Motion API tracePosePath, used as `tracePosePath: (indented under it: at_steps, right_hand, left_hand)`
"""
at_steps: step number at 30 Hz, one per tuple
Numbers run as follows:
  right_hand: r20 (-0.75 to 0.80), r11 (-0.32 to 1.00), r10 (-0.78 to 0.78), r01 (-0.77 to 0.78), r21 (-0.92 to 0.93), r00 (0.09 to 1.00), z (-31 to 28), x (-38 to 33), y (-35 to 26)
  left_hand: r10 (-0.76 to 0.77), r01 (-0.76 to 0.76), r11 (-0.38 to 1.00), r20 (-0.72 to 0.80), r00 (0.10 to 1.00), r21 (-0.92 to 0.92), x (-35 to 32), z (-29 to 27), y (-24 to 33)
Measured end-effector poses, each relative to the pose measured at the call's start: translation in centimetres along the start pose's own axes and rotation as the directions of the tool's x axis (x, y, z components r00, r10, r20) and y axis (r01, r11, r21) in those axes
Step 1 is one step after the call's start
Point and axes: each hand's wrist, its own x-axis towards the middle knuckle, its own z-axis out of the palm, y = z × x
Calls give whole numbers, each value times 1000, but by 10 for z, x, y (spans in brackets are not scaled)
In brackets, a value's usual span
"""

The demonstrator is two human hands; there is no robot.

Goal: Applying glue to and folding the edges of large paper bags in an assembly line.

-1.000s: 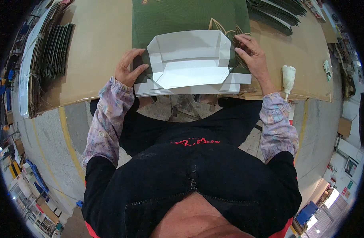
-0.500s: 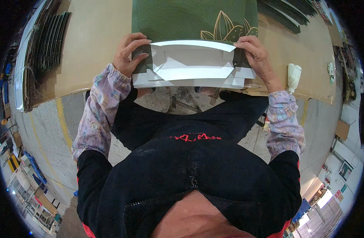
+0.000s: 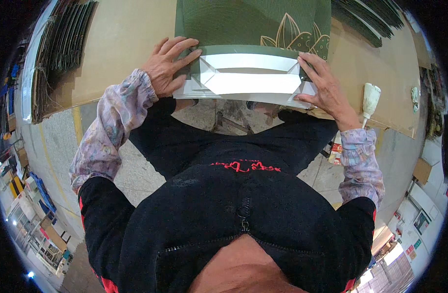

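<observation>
A green paper bag point(image 3: 219, 24) with gold leaf outlines lies flat on the table, one end toward me. That near end is spread into folded flaps point(image 3: 253, 84), showing white inside. My left hand point(image 3: 167, 66) rests at the left corner of the fold, fingers stretched apart over the green paper. At the right corner, my right hand point(image 3: 326, 90) touches the fold with its fingertips. Its thumb is spread away, against the white paper nearer the table edge. Layered white paper edges show beneath the flaps.
A white squeeze bottle point(image 3: 372, 97) lies right of my right hand, nozzle toward me. Dark green folded bags stand bundled at the left point(image 3: 70, 39), and more point(image 3: 363, 17) lie at the far right. The brown table point(image 3: 121, 39) ends just before my legs.
The white front flap has folded further back, and a green band now shows along its far edge. My right hand's pinch has spread out; the left hand lies flatter on the corner.
</observation>
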Motion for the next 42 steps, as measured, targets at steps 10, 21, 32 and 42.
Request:
tracePosePath:
  at_steps: [10, 21, 32, 42]
  right_hand:
    - [-191, 988, 115, -92, 123, 975, 7, 1, -6]
    - [-372, 916, 343, -220, 335, 862, 18, 9, -14]
    - [-427, 767, 623, -405, 497, 656, 28, 33, -25]
    - [-370, 875, 422, -263, 407, 828, 17, 15, -19]
  left_hand:
    - [-108, 18, 957, -298, 948, -288, 3, 16, 20]
    - [-240, 55, 924, -463, 853, -379, 12, 15, 34]
    - [-515, 349, 843, -424, 745, -411, 30, 7, 54]
    - [-277, 45, 905, -505, 817, -423, 33, 7, 44]
